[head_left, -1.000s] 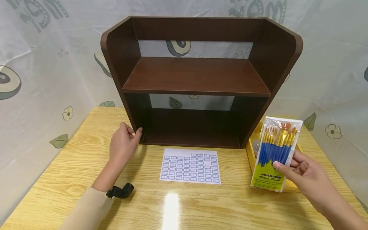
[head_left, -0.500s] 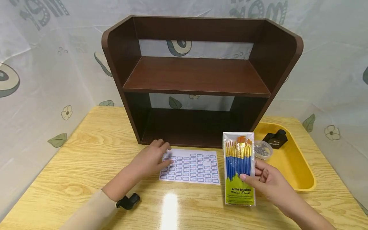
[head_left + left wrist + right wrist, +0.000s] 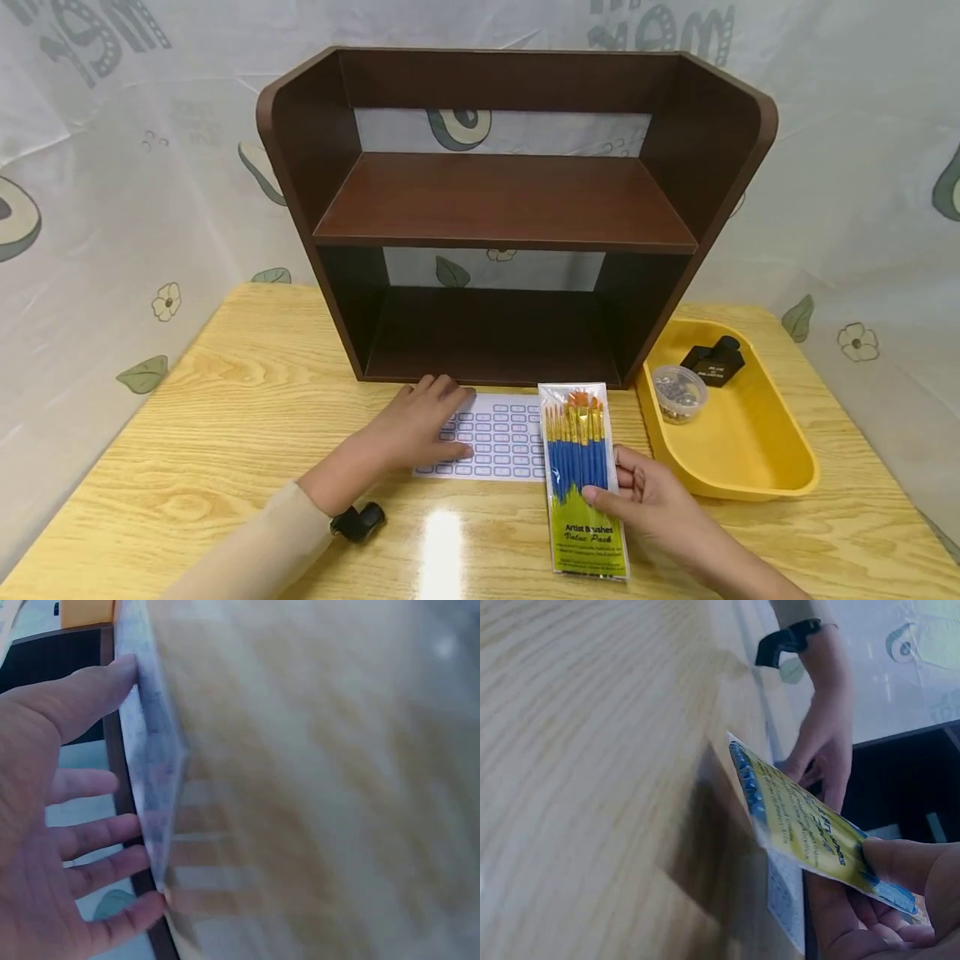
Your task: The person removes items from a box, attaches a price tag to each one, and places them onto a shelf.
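In the head view my right hand (image 3: 663,508) pinches a pack of artist brushes (image 3: 587,492) at its right edge, thumb in front and fingers behind. The clear pack shows blue handles and gold ferrules above a lime-green label. It stands tilted over the right part of a white label sheet (image 3: 498,437) with rows of blue-outlined boxes. Over that sheet's left part lies my left hand (image 3: 416,429), fingers spread and holding nothing. The left wrist view shows its fingertips (image 3: 135,911) close to the sheet; contact is hard to judge.
A dark brown two-tier shelf (image 3: 502,200) stands behind the sheet. On the right, a yellow tray (image 3: 750,450) holds a round clear tub (image 3: 678,392) of small metallic pieces and a black bottle (image 3: 714,362). Patterned cloth (image 3: 150,250) hangs around the wooden table (image 3: 225,417).
My left hand has left the shelf's lower left corner and come right onto the label sheet. My right hand has carried the brush pack left and nearer, away from the yellow tray.
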Demonstrator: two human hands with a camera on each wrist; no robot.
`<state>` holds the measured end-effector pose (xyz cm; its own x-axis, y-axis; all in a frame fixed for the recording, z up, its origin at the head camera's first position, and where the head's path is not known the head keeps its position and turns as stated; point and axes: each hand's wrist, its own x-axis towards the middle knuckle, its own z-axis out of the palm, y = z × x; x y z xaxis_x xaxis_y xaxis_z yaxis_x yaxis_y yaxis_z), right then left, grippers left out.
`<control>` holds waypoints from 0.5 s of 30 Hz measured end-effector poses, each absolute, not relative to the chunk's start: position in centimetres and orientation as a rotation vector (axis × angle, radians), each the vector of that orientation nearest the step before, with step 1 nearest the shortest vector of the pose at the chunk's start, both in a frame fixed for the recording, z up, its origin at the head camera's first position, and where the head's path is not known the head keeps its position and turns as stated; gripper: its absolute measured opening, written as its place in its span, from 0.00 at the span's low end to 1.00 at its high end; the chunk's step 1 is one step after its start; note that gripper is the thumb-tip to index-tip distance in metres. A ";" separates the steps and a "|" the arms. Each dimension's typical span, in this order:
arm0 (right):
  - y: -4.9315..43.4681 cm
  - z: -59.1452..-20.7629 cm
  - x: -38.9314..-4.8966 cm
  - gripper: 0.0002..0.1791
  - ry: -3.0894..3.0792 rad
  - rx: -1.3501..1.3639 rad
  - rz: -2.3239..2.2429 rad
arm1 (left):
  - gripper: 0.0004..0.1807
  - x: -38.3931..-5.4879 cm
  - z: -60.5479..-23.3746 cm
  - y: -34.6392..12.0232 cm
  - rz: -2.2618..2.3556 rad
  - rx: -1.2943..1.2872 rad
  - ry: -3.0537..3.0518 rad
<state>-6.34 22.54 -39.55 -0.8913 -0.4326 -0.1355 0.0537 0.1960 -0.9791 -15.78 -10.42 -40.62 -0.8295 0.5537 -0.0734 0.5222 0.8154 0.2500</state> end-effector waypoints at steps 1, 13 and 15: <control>22.4 -39.7 -6.4 0.33 2.089 -0.362 -1.743 | 0.44 -15.8 -40.5 -10.4 0.320 0.842 2.853; 21.1 -40.9 -6.4 0.31 1.998 -0.219 -1.791 | 0.45 -15.9 -39.4 -10.4 0.357 0.627 2.775; 21.0 -41.0 -6.4 0.31 2.004 -0.200 -1.787 | 0.43 -15.8 -39.4 -10.5 0.376 0.606 2.766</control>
<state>-6.40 21.00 -41.01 -0.8900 -0.3937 -0.2298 0.1833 0.1523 -0.9712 -15.83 -10.51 -39.43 -0.8715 0.4398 -0.2172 0.3658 0.8777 0.3095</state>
